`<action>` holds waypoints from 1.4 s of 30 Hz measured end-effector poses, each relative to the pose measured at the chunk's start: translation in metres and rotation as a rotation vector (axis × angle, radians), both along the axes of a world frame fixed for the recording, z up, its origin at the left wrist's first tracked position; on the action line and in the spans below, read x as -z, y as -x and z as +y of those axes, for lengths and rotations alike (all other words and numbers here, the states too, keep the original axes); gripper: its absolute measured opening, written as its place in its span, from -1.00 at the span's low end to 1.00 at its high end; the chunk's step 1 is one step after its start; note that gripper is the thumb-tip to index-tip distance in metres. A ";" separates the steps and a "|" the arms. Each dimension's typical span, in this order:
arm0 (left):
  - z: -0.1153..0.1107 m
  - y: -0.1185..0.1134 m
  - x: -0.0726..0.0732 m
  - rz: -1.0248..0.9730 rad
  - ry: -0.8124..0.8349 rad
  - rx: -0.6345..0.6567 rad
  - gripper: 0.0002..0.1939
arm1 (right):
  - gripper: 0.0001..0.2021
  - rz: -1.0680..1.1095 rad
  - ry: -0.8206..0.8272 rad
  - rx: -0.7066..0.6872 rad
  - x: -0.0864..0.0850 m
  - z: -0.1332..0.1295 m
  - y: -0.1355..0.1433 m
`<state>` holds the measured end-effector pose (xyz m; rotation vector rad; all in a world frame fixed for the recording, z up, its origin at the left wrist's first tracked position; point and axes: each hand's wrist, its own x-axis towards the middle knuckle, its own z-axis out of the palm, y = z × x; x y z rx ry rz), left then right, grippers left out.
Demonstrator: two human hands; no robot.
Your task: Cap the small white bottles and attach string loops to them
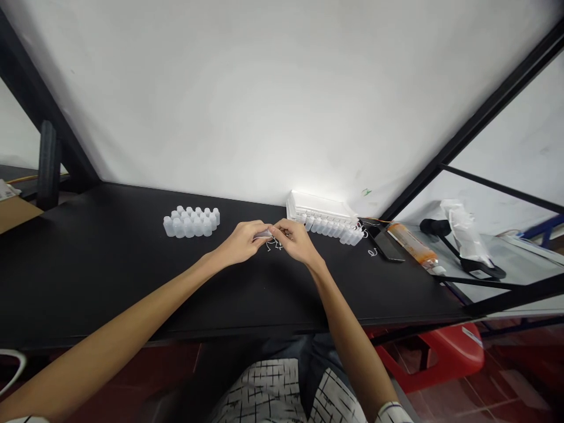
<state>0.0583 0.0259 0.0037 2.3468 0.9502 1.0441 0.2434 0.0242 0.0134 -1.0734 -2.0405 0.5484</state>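
Note:
Over the middle of the black table my left hand (243, 241) is closed around a small translucent white bottle (263, 234), its body lying sideways in the fingers. My right hand (296, 238) meets it there, fingers pinched at the bottle's right end; what exactly they grip is hidden. Just below the fingers lie several thin white hooked pieces (274, 244). Left of my hands stands a group of small white bottles (189, 223), upright and close together. To the right, a row of similar bottles (335, 228) with white loops leans by a white stack (319, 202).
A dark phone-like slab (388, 245) and an orange-labelled bottle (413, 247) lie on the table's right side. One loose white loop (372, 252) is near the slab. Black frame bars (476, 294) border the right side, with a red stool (449, 355) below.

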 end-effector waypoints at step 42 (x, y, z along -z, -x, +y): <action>0.003 0.005 -0.011 -0.389 0.367 -0.094 -0.67 | -0.69 0.396 0.302 0.062 -0.007 0.009 -0.017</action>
